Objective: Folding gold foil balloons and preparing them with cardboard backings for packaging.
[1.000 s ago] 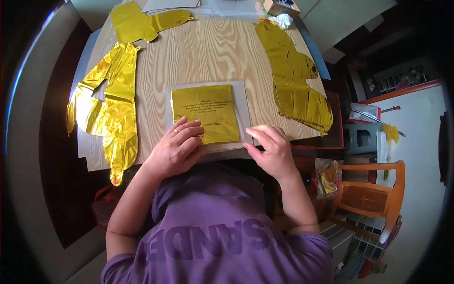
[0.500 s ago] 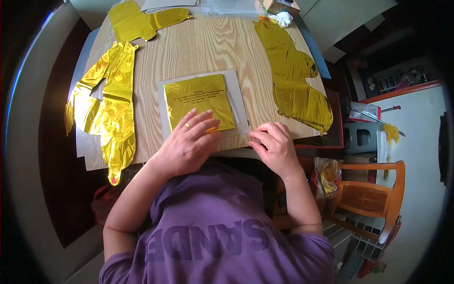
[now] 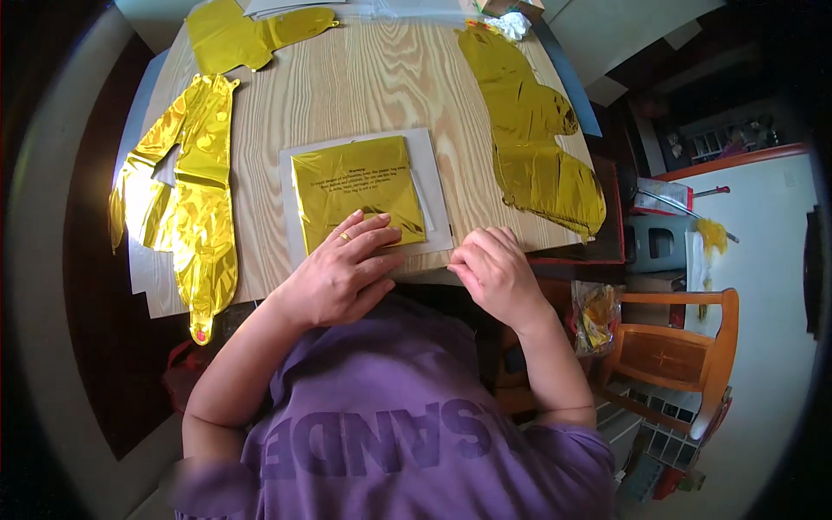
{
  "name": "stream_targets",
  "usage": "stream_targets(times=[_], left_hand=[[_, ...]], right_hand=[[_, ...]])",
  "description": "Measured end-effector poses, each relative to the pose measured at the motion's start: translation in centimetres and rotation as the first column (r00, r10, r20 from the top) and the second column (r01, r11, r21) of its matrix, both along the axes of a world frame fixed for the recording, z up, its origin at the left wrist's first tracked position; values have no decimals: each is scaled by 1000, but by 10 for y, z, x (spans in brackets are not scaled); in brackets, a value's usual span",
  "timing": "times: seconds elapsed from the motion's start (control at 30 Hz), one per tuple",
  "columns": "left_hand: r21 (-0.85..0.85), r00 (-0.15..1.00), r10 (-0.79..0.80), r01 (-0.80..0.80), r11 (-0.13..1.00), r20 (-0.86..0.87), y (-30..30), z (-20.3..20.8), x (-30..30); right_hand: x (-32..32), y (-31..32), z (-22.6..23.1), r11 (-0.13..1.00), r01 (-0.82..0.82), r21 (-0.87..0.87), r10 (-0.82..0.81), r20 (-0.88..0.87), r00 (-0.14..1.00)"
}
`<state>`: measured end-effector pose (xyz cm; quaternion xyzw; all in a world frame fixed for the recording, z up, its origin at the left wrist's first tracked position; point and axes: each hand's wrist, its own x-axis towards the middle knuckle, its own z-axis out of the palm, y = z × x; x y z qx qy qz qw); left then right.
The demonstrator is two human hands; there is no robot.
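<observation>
A square of folded gold foil (image 3: 351, 191) lies on the table in front of me, under clear film with small dark print. It rests on a larger grey flat sheet (image 3: 439, 191), whose border shows around it. My left hand (image 3: 351, 263), with a ring on one finger, lies palm down across the square's near edge, fingers stretched out. Just off the sheet's near right corner, my right hand (image 3: 492, 273) is closed, thumb and fingertips pinched together at the table edge. What the pinch holds, if anything, is too small to make out.
Flat gold foil balloons lie around: a shiny one (image 3: 204, 208) overhanging the near left edge, one (image 3: 227, 39) far left, one (image 3: 542, 147) at right. Crumpled white tissue (image 3: 513, 26) and a box stand far right. A wooden chair (image 3: 667, 355) with a plastic bag (image 3: 596, 316) is right of me.
My left hand has settled lower and flatter on the near edge of the foil square. The right hand stays pinched near the same corner, its fingers drawn closer together.
</observation>
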<state>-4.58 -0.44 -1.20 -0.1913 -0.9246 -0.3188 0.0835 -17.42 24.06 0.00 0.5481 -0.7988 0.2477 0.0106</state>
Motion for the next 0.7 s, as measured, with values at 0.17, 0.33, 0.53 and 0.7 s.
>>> stream_targets(times=[0.17, 0.33, 0.53, 0.7], left_hand=[[11, 1000, -2, 2, 1000, 0, -1, 0, -1], [8, 1000, 0, 0, 1000, 13, -1, 0, -1], [17, 1000, 4, -4, 1000, -9, 0, -2, -1], [-1, 1000, -20, 20, 1000, -15, -2, -1, 0]], right_hand=[[5, 5, 3, 999, -43, 5, 42, 133, 990], [0, 4, 7, 998, 35, -42, -32, 87, 996], [0, -4, 7, 995, -41, 94, 48, -75, 996], [16, -1, 15, 979, -198, 47, 189, 152, 970]])
